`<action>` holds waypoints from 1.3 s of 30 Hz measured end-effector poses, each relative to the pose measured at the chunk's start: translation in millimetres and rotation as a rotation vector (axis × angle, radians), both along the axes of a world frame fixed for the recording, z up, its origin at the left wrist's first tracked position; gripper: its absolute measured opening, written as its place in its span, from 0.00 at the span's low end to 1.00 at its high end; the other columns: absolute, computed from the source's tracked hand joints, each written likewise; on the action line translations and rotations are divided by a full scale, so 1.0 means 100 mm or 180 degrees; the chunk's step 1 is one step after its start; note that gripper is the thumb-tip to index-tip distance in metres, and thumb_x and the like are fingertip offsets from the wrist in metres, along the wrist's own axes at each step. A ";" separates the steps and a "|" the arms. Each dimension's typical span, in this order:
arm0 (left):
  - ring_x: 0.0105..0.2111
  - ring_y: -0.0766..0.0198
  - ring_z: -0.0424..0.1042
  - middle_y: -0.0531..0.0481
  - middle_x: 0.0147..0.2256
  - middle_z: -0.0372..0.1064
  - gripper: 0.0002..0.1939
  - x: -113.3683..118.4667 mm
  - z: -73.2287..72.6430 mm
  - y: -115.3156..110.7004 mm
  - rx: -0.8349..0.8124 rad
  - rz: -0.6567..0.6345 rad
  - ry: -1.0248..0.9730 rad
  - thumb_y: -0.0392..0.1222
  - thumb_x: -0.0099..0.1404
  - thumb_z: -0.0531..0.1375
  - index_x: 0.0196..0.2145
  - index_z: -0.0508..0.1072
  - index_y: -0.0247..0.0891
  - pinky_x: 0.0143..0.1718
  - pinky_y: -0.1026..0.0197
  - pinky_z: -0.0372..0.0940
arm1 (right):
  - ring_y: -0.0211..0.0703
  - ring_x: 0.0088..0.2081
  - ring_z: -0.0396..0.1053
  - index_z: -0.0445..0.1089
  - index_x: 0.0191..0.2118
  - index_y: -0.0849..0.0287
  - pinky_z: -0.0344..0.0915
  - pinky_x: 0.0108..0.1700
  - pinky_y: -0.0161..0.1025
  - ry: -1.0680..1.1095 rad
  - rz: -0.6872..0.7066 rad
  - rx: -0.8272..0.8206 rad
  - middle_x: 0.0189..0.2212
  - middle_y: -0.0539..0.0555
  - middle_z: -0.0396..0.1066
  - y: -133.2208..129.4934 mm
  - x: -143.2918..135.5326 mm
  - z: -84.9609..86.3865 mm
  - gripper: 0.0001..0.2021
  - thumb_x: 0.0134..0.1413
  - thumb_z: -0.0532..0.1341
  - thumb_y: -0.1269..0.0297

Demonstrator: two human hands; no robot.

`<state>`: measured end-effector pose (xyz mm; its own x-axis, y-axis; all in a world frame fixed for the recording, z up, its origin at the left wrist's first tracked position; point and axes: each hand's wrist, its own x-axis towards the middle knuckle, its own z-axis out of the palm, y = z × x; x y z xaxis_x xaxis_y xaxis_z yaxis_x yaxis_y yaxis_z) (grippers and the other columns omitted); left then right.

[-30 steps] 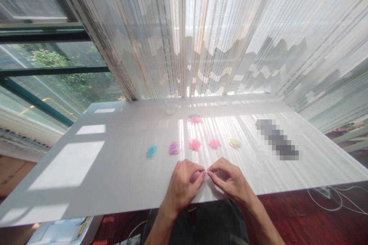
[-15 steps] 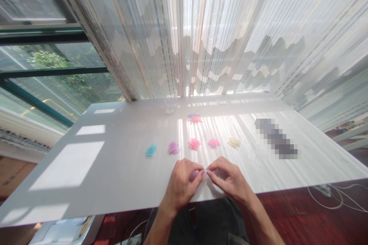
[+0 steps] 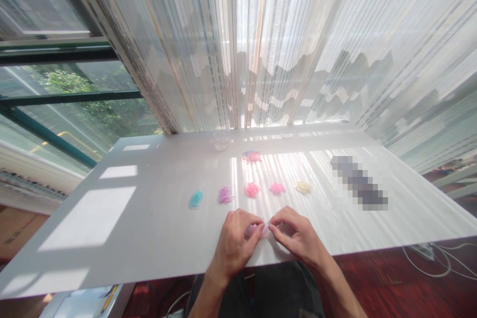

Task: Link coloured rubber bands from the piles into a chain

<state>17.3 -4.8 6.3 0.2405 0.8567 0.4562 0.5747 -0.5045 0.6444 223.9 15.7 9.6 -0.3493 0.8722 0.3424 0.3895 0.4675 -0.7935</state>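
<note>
Low over the table's near edge, my left hand (image 3: 238,234) and my right hand (image 3: 296,231) face each other, thumbs and forefingers pinched. A tiny pale rubber band (image 3: 266,225) seems to be held between their fingertips; its shape is hard to make out. Partly hidden behind my left fingers lies a pinkish-purple pile (image 3: 253,230). Beyond the hands is a row of small piles of thin rubber bands: teal (image 3: 196,198), purple (image 3: 225,194), coral pink (image 3: 252,190), light pink (image 3: 278,188) and pale yellow (image 3: 303,188). Farther back sits a mixed pink and bluish pile (image 3: 252,157).
A clear round container (image 3: 221,141) stands near the back of the white table (image 3: 160,238). A flat clear disc (image 3: 286,135) lies at the back. On the right is a dark pixelated object (image 3: 359,182). Striped curtains (image 3: 276,44) hang behind the table.
Both hands keep their pinch almost in place, with only slight finger movement. The whole view has shifted a little; the piles stay where they were.
</note>
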 end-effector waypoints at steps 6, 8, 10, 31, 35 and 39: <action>0.36 0.59 0.73 0.50 0.35 0.76 0.03 0.00 -0.02 0.00 0.0028 0.0023 -0.0040 0.36 0.72 0.61 0.39 0.75 0.41 0.41 0.55 0.64 | 0.42 0.33 0.74 0.76 0.36 0.56 0.69 0.36 0.37 0.0006 -0.0027 -0.0011 0.31 0.52 0.75 0.00 0.00 -0.02 0.04 0.62 0.64 0.66; 0.36 0.59 0.72 0.50 0.35 0.76 0.03 0.00 -0.02 0.00 0.0006 0.0030 -0.0051 0.36 0.72 0.61 0.39 0.75 0.41 0.41 0.55 0.63 | 0.43 0.33 0.74 0.76 0.35 0.56 0.69 0.36 0.37 0.0014 -0.0032 -0.0008 0.31 0.52 0.75 0.00 0.00 -0.01 0.04 0.62 0.64 0.66; 0.36 0.59 0.72 0.50 0.35 0.76 0.03 -0.01 -0.02 0.01 -0.0007 0.0026 -0.0045 0.36 0.72 0.61 0.39 0.75 0.41 0.41 0.55 0.63 | 0.43 0.33 0.74 0.76 0.36 0.56 0.69 0.37 0.37 0.0009 -0.0030 -0.0002 0.31 0.52 0.75 0.00 0.00 -0.01 0.04 0.62 0.63 0.66; 0.35 0.56 0.77 0.46 0.36 0.80 0.15 -1.48 0.25 0.08 0.0547 0.1615 0.0860 0.50 0.73 0.57 0.39 0.79 0.39 0.44 0.56 0.70 | 0.43 0.33 0.73 0.75 0.35 0.56 0.68 0.37 0.38 0.0077 -0.0154 0.0005 0.30 0.53 0.74 -0.01 -0.01 -0.01 0.08 0.65 0.60 0.65; 0.35 0.54 0.79 0.46 0.36 0.81 0.20 -1.76 0.20 0.15 0.0101 0.1535 0.1294 0.55 0.72 0.53 0.37 0.80 0.41 0.42 0.55 0.71 | 0.43 0.33 0.73 0.74 0.35 0.56 0.67 0.37 0.38 0.0068 -0.0158 -0.0012 0.30 0.52 0.74 -0.01 -0.01 -0.01 0.08 0.66 0.59 0.65; 0.36 0.52 0.79 0.45 0.37 0.82 0.21 -1.81 0.22 0.23 -0.0203 0.1409 0.1663 0.53 0.71 0.51 0.38 0.80 0.41 0.41 0.54 0.70 | 0.42 0.33 0.72 0.74 0.35 0.56 0.67 0.37 0.38 0.0081 -0.0128 -0.0011 0.30 0.52 0.74 -0.01 -0.01 0.00 0.08 0.66 0.59 0.65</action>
<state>-163.5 18.5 28.4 0.0362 0.9464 0.3209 0.9614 -0.1207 0.2474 223.1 14.8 9.8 -0.3052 0.8865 0.3478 0.3874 0.4493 -0.8050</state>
